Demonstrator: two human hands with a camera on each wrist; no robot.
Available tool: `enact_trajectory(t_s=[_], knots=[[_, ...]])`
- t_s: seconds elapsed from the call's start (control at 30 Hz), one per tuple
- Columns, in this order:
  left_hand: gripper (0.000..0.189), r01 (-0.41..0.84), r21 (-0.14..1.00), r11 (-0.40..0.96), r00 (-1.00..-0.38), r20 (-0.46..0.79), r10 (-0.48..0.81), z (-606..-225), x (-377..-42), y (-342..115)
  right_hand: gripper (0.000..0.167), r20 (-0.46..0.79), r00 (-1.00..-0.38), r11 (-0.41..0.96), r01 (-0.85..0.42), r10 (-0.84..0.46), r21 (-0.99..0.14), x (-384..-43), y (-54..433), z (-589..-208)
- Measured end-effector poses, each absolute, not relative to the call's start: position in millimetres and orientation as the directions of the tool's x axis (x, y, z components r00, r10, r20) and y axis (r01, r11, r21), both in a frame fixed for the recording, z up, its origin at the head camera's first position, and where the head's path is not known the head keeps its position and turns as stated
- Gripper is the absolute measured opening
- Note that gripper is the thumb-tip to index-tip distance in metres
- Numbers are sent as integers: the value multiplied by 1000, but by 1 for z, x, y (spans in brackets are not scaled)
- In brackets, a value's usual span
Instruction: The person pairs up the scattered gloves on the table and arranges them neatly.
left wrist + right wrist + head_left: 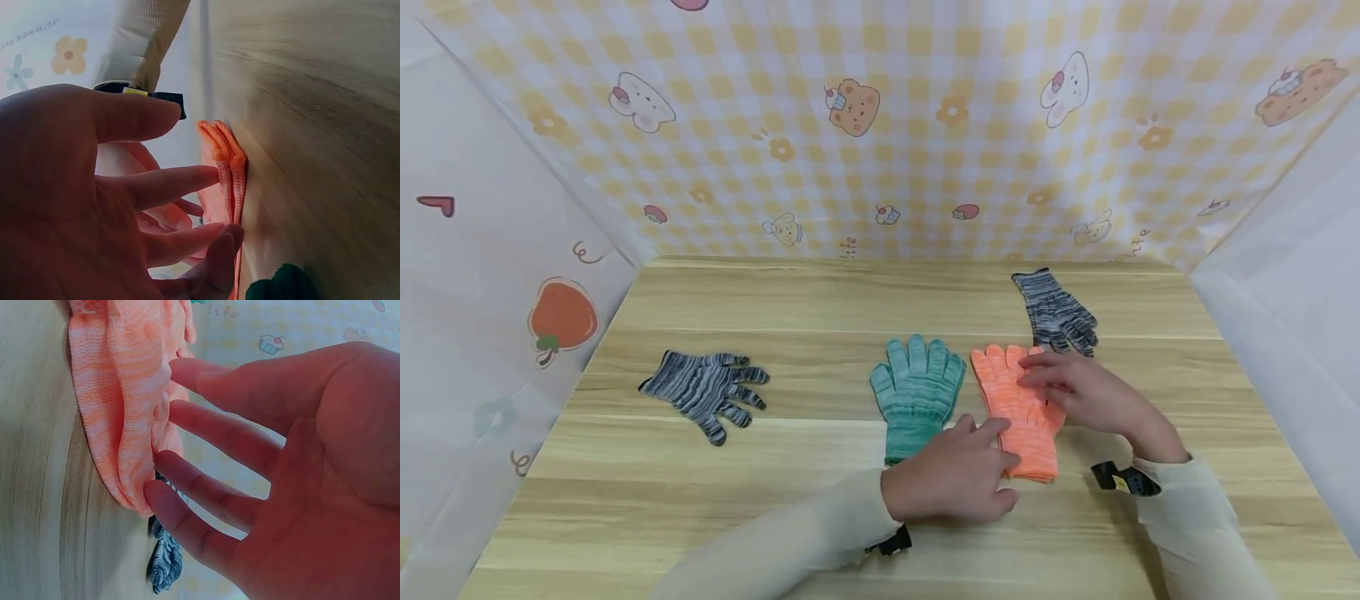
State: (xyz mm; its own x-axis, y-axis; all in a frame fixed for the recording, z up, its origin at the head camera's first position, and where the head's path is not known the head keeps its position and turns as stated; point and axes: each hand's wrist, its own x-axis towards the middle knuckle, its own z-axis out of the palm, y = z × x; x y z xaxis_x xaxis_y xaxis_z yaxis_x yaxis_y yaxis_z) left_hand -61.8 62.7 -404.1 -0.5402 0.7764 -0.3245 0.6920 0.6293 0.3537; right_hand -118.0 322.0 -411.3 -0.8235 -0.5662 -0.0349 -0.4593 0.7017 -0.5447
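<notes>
Two orange gloves (1028,421) lay one on the other on the wood-grain counter (805,308), right of the middle as I saw it through the head camera, their cuffs toward the person and their fingers toward the back. The left hand (951,475) was at the cuff end, its fingers extended and touching the left edge; from the left wrist camera I could see its thumb apart from the fabric and the two cuffs layered beside the fingertips. The right hand (1090,396) reached in from the other side, fingers fairly straight, their tips against the orange knit near the glove fingers. I read both hands as released, in contact with the gloves without grasping them.

Just to the left I had the green gloves (917,392), also overlapping, fingers pointing away and the cuff partly hidden behind the left hand. One grey-striped glove (703,387) lay well apart at the left with its fingers spread to the right; another striped glove (1054,308) rested beyond the right hand, close to the orange fingertips.

Both arms wore pale sleeves (805,525), with a black device (1126,479) at each wrist. Behind the counter I saw a yellow-checked cloth (910,158) printed with animals and flowers.
</notes>
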Motion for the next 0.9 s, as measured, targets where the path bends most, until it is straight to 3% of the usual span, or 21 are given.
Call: enact_trajectory(t_s=[0.27,0.53,0.9], knots=[[48,700,312,642,-554,-330,765,-404,-62,61,29,42,-809,659,-507,-587,-556,-121,330,-427],[48,698,300,650,-564,-329,758,-404,-63,57,25,-39,-820,699,-461,-571,-546,-123,316,-414],[47,701,290,652,-574,-313,757,-407,-65,55,25,-41,-824,702,-455,-566,-547,-125,313,-413]])
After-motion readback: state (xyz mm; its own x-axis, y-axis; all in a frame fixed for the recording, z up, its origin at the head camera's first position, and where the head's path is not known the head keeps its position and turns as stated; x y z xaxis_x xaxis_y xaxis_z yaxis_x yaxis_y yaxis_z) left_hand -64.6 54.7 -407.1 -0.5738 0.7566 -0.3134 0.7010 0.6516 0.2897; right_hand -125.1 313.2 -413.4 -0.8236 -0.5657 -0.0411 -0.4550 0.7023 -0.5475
